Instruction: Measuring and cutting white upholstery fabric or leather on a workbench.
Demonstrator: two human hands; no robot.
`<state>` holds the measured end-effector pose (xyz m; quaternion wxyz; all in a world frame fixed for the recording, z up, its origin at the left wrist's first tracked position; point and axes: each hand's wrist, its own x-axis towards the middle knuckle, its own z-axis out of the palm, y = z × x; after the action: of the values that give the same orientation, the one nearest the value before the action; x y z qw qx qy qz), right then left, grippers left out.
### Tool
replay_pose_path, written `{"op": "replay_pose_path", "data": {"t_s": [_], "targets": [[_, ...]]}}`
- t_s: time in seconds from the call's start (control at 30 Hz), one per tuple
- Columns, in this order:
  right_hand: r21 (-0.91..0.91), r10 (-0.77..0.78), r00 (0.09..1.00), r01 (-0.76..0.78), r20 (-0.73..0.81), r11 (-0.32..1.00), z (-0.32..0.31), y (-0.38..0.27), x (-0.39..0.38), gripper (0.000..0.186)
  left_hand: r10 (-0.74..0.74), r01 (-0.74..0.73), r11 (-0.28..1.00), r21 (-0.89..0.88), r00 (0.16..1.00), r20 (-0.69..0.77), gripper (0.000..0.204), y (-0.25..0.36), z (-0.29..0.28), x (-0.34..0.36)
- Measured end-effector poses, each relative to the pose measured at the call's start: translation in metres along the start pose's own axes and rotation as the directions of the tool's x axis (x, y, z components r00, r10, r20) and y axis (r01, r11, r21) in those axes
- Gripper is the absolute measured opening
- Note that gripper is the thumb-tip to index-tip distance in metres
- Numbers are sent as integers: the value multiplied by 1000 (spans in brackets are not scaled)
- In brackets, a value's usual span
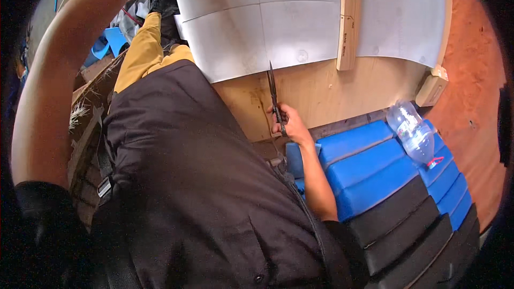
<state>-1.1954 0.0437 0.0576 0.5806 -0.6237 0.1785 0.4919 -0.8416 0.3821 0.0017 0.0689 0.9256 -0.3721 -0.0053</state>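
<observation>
My right hand (289, 124) is closed on the handles of long black scissors (273, 91), whose blades point up toward the lower edge of a large white sheet (225, 37). The sheet lies over a light plywood board (235, 101), with a printed wooden batten (347, 32) across its right part. My left forearm (48, 101) stretches up along the left side and leaves the top of the picture, so that hand is out of sight.
A plastic bottle (412, 131) rests on blue and black padded cushions (364, 179) at right, beside a small wood block (432, 85) and an orange wooden surface (471, 128). My legs in mustard trousers (139, 59) stretch up-left, beside blue objects (115, 40) and clutter.
</observation>
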Motion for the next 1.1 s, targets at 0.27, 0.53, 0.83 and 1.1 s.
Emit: {"op": "replay_pose_path", "data": {"t_s": [0.27,0.53,0.83,1.1], "targets": [[18,-23,999,24,-46,1000,8,-12,6,22,-35,35,999,-16,999,24,49,2,-6,-1],[-30,-53,997,52,-62,998,7,-12,16,22,-46,46,999,-11,999,28,48,2,-5,0],[5,-5,999,5,-31,1000,8,-16,17,37,20,-19,1000,8,999,-50,48,-3,2,-1],[-18,-90,994,89,-59,996,10,-14,18,22,4,-4,1000,3,998,-56,49,-1,1,-1]]}}
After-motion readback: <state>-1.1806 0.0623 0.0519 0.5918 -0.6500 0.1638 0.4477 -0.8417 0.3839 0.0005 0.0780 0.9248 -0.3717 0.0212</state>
